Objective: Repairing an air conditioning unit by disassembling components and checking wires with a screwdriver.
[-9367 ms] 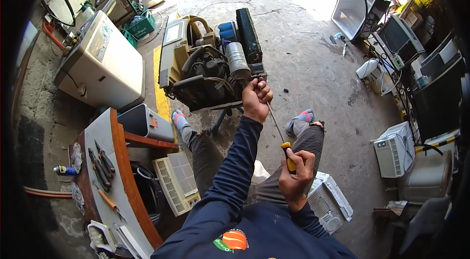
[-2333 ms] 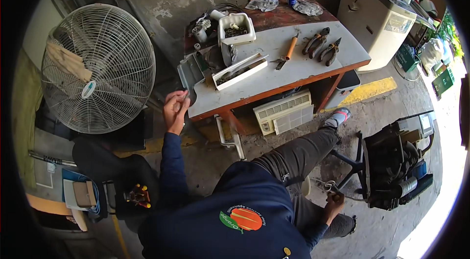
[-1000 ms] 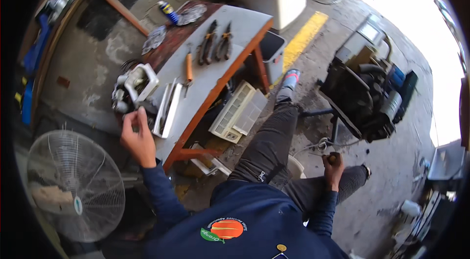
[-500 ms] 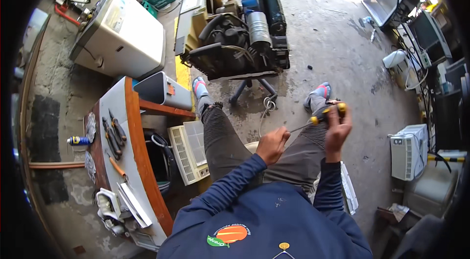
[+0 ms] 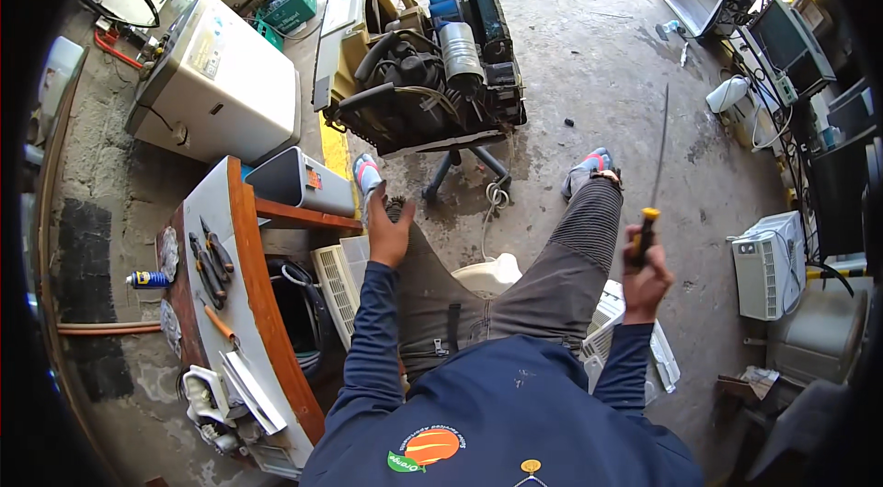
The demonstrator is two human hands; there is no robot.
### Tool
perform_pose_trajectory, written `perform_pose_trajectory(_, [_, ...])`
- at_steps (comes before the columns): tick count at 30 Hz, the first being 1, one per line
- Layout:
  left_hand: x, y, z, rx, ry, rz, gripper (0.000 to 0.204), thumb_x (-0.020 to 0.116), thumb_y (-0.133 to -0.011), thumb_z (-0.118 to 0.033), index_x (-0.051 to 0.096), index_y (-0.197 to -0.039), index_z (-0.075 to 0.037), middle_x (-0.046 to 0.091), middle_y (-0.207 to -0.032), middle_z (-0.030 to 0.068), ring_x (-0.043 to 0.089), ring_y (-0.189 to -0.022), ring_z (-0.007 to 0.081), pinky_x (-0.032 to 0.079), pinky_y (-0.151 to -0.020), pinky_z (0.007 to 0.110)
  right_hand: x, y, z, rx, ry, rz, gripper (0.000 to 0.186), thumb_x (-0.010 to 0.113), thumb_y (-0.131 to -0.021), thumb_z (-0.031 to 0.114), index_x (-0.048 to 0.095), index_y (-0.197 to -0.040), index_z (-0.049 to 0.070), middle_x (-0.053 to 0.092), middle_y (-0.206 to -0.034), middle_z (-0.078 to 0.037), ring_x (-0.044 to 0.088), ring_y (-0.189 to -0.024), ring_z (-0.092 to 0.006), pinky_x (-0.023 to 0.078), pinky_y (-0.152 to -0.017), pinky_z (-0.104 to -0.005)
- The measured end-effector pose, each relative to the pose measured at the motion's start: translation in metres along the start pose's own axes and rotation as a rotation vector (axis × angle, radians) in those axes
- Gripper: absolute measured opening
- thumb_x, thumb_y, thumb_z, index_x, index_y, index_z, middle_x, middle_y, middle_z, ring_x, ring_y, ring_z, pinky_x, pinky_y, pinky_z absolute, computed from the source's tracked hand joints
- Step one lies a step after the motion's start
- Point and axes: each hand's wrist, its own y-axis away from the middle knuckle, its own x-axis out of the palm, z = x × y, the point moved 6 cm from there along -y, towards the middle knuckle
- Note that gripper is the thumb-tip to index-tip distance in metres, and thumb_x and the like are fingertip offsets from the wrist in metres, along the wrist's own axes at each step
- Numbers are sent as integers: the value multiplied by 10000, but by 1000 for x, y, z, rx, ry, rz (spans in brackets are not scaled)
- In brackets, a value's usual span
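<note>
In my right hand [image 5: 647, 283] is a long screwdriver [image 5: 649, 218] with a yellow and black handle. Its thin shaft points up and away over the floor, touching nothing. My left hand [image 5: 388, 237] is at my left knee, thumb and fingers apart, holding nothing; whether it presses on the trouser leg I cannot tell. Beyond my feet stands an opened air conditioner unit [image 5: 418, 73] on a legged stand [image 5: 443, 176]. Its black compressor [image 5: 405, 67], a silver cylinder [image 5: 462, 53] and hoses show. Both hands are apart from it.
A wooden-edged bench [image 5: 262, 285] on my left bears pliers [image 5: 208, 268] and an orange-handled tool [image 5: 219, 323]. Behind it stand a grey bin [image 5: 308, 183] and a white appliance [image 5: 225, 82]. Another air conditioner [image 5: 768, 266] sits at right. A cord [image 5: 495, 202] lies below the stand.
My left hand has let go of the screwdriver's shaft and moved left to my knee. The screwdriver, pointing left before, now points upward in my right hand, which is slightly lower.
</note>
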Motion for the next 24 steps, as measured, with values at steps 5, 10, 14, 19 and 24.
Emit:
perform_pose_trajectory(5, [14, -13, -4, -216, 467, 187, 543, 671, -965, -133, 442, -1445, -23, 617, -1263, 193, 647, -1126, 287, 497, -995, 374, 37, 43, -141, 553, 253, 427, 801, 554, -709, -168, 413, -1449, 107, 576, -1038, -129, 623, -874, -241, 546, -787, -357])
perform_pose_trajectory(10, [37, 30, -109, -194, 982, 331, 379, 516, -1076, -314, 539, -1328, -32, 684, -940, 104, 691, -892, 232, 542, -873, 336, 55, 69, -198, 535, 866, 764, 636, 526, -779, -136, 491, -1366, 105, 623, -1010, -87, 567, -823, -179, 452, -715, -272])
perform_pose_trajectory(14, [6, 20, -107, -253, 1368, 215, 477, 400, -1086, -508, 583, -1034, -71, 467, -682, -13, 400, -514, 92, 399, -475, 268, 75, 61, -201, 398, 1192, 997, 569, 538, -762, -80, 546, -1310, 68, 651, -974, -87, 571, -821, -182, 450, -725, -277])
perform_pose_trajectory(19, [-144, -31, -66, 37, 1428, -386, 264, 483, -1096, -368, 577, -1006, -138, 368, -621, -72, 255, -472, 32, 203, -413, 224, 71, 42, -198, 396, 1364, 1085, 529, 550, -740, -44, 590, -1262, 35, 672, -951, -97, 596, -824, -199, 473, -749, -293])
perform_pose_trajectory(24, [-152, 1, -79, 118, 1114, -206, 819, 646, -951, -59, 144, -1591, -163, 398, -1469, 142, 565, -1199, 279, 525, -943, 335, 62, 31, -211, 400, 1364, 1060, 461, 550, -745, -34, 623, -1198, 5, 698, -956, -113, 609, -806, -210, 489, -743, -294])
